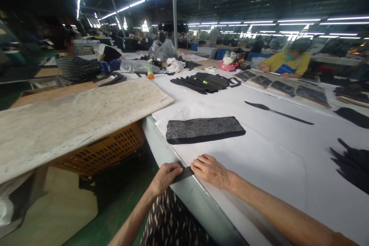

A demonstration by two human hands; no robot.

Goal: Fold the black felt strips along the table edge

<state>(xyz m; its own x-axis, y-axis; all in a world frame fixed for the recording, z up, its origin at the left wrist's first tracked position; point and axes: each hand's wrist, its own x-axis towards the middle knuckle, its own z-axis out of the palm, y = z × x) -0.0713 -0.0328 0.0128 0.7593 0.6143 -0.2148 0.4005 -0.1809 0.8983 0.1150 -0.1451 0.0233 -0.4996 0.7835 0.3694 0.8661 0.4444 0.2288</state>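
Note:
At the near table edge, my left hand pinches one end of a short black fabric strip between thumb and fingers. My right hand rests on the table, its curled fingers closed on the strip's other end. The strip spans the edge between both hands, and its ends are hidden by the fingers. Just beyond them, a grey knitted panel with a black border lies flat on the white tabletop. A long, thin, dark curved piece lies farther right.
Stacked dark pieces lie farther back, and more dark pieces at right. An orange-filled bottle stands at the back left. A pale board extends left above a yellow crate. Co-workers sit at left and right.

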